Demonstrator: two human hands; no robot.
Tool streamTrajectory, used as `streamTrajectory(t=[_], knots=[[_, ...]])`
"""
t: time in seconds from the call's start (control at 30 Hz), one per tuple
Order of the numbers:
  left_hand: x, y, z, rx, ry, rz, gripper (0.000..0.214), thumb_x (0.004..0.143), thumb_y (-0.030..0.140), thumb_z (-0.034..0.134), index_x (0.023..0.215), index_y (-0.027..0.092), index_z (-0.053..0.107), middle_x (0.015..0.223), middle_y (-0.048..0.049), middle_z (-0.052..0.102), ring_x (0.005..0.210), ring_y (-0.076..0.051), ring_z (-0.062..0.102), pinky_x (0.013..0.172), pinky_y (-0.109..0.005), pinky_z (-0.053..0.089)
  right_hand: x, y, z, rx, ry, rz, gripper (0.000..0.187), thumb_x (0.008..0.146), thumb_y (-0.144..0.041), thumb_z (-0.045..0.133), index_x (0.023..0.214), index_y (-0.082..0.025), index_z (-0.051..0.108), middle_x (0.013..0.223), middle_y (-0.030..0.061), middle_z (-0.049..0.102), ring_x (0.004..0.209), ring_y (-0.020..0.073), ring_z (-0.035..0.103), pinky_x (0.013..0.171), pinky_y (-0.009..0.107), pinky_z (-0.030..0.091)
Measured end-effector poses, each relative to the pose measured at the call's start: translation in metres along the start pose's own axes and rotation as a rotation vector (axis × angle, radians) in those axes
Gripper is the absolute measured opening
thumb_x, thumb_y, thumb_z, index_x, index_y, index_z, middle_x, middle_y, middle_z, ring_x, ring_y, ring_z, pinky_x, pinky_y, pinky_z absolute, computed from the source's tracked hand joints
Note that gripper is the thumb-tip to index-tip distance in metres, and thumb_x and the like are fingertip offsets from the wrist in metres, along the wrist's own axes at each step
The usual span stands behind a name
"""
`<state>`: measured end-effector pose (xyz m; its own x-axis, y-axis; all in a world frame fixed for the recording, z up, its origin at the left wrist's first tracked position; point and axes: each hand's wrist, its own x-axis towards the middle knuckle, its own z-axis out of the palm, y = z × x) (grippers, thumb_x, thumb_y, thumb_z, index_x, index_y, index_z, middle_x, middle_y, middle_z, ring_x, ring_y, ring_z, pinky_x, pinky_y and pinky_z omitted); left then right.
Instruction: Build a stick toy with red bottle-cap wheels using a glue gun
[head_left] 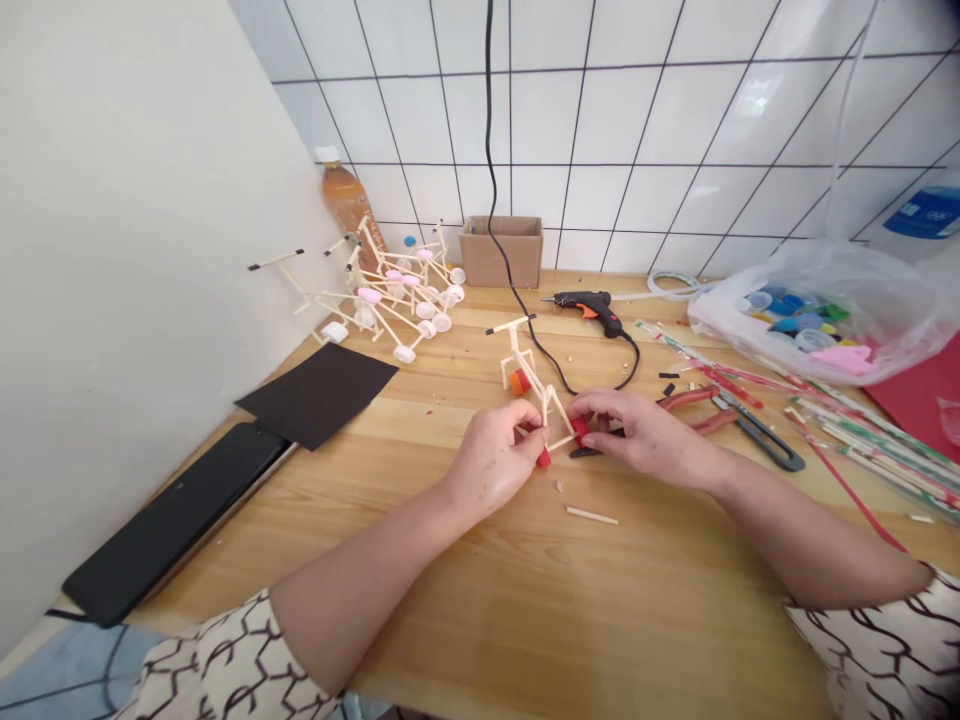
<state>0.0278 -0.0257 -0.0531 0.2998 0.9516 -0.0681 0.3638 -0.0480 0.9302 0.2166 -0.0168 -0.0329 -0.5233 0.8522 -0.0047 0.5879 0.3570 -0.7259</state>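
Observation:
A small tricycle model (529, 371) built of pale wooden sticks stands on the table between my hands, its black-tipped handlebar pointing away from me. My left hand (495, 450) is closed around its near left side, fingertips at a stick just above a red bottle cap (543, 458). On the other side, my right hand (637, 432) pinches a second red bottle cap (580, 430) against the end of the cross stick. An orange-and-red cap (519, 381) sits at the model's front. Dark plier jaws lie partly hidden under my right hand.
Several finished stick models (390, 290) stand at the back left near a tea bottle (349, 200). A glue gun (589, 308), cardboard box (502, 250), cutter knife (761, 430), plier handles (686, 397), bag of caps (817, 310), phone (180, 515) and black sheet (319, 392) lie around.

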Motion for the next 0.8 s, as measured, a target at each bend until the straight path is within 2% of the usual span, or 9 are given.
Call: streamTrajectory(t=[0.3,0.43,0.63,0.8], knots=[[0.000,-0.001,0.000,-0.004,-0.005,0.002,0.009,0.078,0.022,0.051,0.073,0.017,0.056,0.059,-0.0011,0.063,0.058,-0.015,0.062,0.059,-0.026,0.050,0.000,0.000,0.000,-0.005,0.007,0.014,0.015,0.079,-0.019,0.053,0.091,-0.018,0.061,0.087,0.0023,0.060,0.068,0.0126,0.051,0.063,0.026,0.043],[0.000,-0.001,0.000,-0.010,-0.005,-0.006,0.008,0.077,0.022,0.051,0.074,0.017,0.057,0.060,-0.0008,0.062,0.058,-0.015,0.061,0.058,-0.026,0.050,0.001,0.001,0.002,0.006,0.077,0.021,0.017,0.081,-0.024,0.052,0.094,-0.018,0.062,0.089,0.0032,0.062,0.073,0.0139,0.054,0.066,0.027,0.043],[0.000,-0.001,0.000,-0.018,-0.007,0.005,0.008,0.077,0.020,0.050,0.075,0.017,0.057,0.061,-0.0009,0.061,0.058,-0.014,0.060,0.059,-0.026,0.050,0.004,-0.001,0.007,0.011,0.158,0.035,0.012,0.081,-0.024,0.051,0.080,-0.018,0.062,0.081,0.0031,0.062,0.075,0.0161,0.056,0.066,0.028,0.043],[0.000,0.000,0.000,-0.011,-0.005,0.012,0.008,0.077,0.019,0.050,0.074,0.017,0.057,0.061,-0.0005,0.060,0.057,-0.014,0.060,0.059,-0.026,0.050,0.007,-0.002,0.011,0.025,0.171,0.079,0.013,0.079,-0.025,0.051,0.074,-0.017,0.060,0.076,0.0033,0.061,0.071,0.0160,0.055,0.066,0.028,0.043]])
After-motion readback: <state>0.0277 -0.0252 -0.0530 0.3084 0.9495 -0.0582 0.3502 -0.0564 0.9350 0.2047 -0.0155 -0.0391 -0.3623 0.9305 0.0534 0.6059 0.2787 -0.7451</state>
